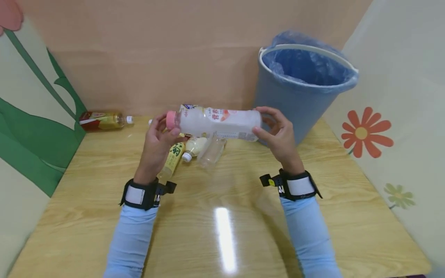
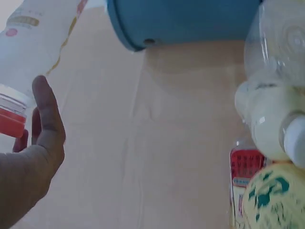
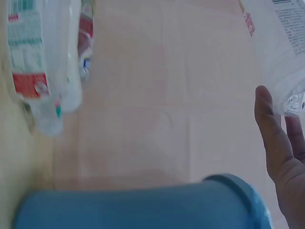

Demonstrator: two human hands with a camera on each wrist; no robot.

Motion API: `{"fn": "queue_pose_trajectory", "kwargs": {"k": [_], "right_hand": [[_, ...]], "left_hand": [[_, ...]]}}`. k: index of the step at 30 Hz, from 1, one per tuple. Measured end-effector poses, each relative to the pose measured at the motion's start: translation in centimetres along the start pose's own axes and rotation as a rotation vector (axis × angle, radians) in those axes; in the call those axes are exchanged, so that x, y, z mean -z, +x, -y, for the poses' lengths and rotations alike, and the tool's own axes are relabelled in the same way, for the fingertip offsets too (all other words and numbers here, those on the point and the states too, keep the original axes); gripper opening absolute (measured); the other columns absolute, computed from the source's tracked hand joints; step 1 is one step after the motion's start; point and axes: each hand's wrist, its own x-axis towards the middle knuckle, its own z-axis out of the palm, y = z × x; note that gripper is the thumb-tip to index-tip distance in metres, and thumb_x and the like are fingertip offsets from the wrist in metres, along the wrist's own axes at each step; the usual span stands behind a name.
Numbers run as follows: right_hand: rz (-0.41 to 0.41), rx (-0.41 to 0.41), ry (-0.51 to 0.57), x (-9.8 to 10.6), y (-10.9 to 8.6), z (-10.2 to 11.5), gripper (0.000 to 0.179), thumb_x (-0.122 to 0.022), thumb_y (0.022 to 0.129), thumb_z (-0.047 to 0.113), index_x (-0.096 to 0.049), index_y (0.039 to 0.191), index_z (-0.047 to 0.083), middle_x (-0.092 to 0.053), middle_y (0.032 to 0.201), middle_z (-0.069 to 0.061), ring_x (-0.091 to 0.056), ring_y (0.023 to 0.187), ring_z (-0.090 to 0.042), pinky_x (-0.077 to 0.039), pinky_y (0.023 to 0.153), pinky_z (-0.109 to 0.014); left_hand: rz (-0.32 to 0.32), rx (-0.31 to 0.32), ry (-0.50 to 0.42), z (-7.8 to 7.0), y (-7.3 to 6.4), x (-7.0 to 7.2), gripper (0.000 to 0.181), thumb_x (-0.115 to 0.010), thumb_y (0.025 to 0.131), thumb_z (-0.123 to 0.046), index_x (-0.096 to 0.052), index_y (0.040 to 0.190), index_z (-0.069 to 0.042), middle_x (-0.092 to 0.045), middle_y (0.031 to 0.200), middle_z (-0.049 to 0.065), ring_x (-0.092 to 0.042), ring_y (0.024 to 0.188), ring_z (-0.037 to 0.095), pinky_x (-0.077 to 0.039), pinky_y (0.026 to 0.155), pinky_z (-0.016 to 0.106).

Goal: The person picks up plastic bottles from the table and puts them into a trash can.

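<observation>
The left grip [image 1: 155, 146] and right grip [image 1: 280, 135] pinch a pink-capped bottle [image 1: 222, 122] by its two ends, above the tabletop [image 1: 194, 227] in the head view. The left wrist view shows its cap [image 2: 11, 125]; the right, its clear base [image 3: 294, 101].

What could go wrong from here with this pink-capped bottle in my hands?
The translucent pink-capped plastic bottle is held near its ends by your left hand and right hand, so it might slip. If dropped, it could knock the yellow-labelled plastic bottle lying on the wooden table. The right hand might bump the nearby blue plastic bin.
</observation>
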Motion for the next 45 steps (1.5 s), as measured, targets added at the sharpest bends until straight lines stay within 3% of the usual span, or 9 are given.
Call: {"fn": "queue_pose_trajectory", "kwargs": {"k": [8,12,20,27,31,34,38,42,45], "right_hand": [[-0.203,0.024,-0.072,4.2,2.1,4.2,0.04,-0.067,0.077,-0.007,-0.061,0.115,0.003,-0.059,0.115,-0.007,-0.056,0.101,-0.024,-0.056,0.07,-0.017],[-0.322,-0.017,-0.085,6.6,2.7,6.0,0.04,-0.07,0.077,-0.004,-0.061,0.115,0.002,-0.057,0.112,-0.009,-0.059,0.096,-0.022,-0.059,0.069,-0.018],[-0.479,-0.052,-0.041,10.0,3.8,8.3,0.045,-0.075,0.074,-0.001,-0.059,0.116,0.002,-0.053,0.114,-0.01,-0.059,0.096,-0.023,-0.06,0.066,-0.024],[-0.531,-0.144,-0.212,11.5,5.2,8.3,0.052,-0.08,0.071,0.011,-0.059,0.119,0.008,-0.052,0.114,-0.006,-0.058,0.102,-0.02,-0.058,0.061,-0.016],[-0.545,-0.205,-0.295,11.6,5.9,8.0,0.059,-0.08,0.072,0.02,-0.057,0.126,0.012,-0.05,0.122,-0.004,-0.055,0.109,-0.02,-0.056,0.063,-0.012],[-0.533,-0.232,-0.327,11.3,6.6,7.8,0.065,-0.078,0.075,0.023,-0.051,0.133,0.015,-0.045,0.135,-0.006,-0.049,0.119,-0.02,-0.056,0.086,-0.024],[-0.48,-0.265,-0.39,10.7,7.1,7.7,0.068,-0.075,0.077,0.028,-0.046,0.137,0.019,-0.04,0.145,-0.007,-0.044,0.125,-0.021,-0.039,0.109,-0.04],[-0.406,-0.266,-0.407,9.9,7.4,7.3,0.065,-0.075,0.078,0.028,-0.048,0.136,0.018,-0.046,0.138,-0.006,-0.045,0.123,-0.023,-0.041,0.108,-0.038],[-0.366,-0.246,-0.356,9.1,7.5,6.9,0.061,-0.075,0.078,0.024,-0.051,0.133,0.014,-0.049,0.128,-0.005,-0.048,0.119,-0.023,-0.05,0.098,-0.027]], "left_hand": [[-0.012,0.053,0.059,1.8,3.3,-3.7,0.049,-0.062,0.088,-0.012,-0.042,0.131,-0.003,-0.054,0.113,0.008,-0.059,0.093,0.02,-0.055,0.068,0.02],[0.067,0.078,0.127,2.9,4.2,-6.3,0.047,-0.061,0.088,-0.01,-0.043,0.13,-0.001,-0.055,0.114,0.008,-0.059,0.094,0.021,-0.054,0.07,0.022],[0.262,0.123,0.245,6.0,4.9,-10.5,0.045,-0.063,0.088,-0.017,-0.047,0.128,-0.006,-0.053,0.123,0.024,-0.057,0.099,0.025,-0.054,0.074,0.032],[0.331,0.164,0.242,8.0,5.2,-12.8,0.045,-0.062,0.089,-0.019,-0.046,0.13,-0.008,-0.052,0.124,0.019,-0.054,0.106,0.029,-0.054,0.081,0.042],[0.336,0.15,0.245,8.2,5.3,-13.3,0.046,-0.061,0.09,-0.018,-0.045,0.131,-0.005,-0.053,0.123,0.018,-0.055,0.104,0.026,-0.055,0.079,0.039],[0.324,0.139,0.26,8.0,5.3,-13.0,0.046,-0.061,0.09,-0.019,-0.045,0.131,-0.005,-0.053,0.122,0.017,-0.055,0.103,0.025,-0.055,0.079,0.039],[0.293,0.146,0.28,7.9,5.2,-12.0,0.044,-0.061,0.089,-0.022,-0.046,0.129,-0.009,-0.053,0.123,0.017,-0.054,0.106,0.029,-0.055,0.08,0.042],[0.254,0.158,0.289,7.8,5.1,-10.8,0.043,-0.061,0.09,-0.023,-0.047,0.128,-0.011,-0.052,0.125,0.018,-0.053,0.107,0.03,-0.054,0.084,0.046],[0.227,0.16,0.301,7.6,5.1,-10.1,0.042,-0.061,0.09,-0.025,-0.047,0.127,-0.012,-0.052,0.124,0.017,-0.054,0.106,0.027,-0.053,0.085,0.047]]}}
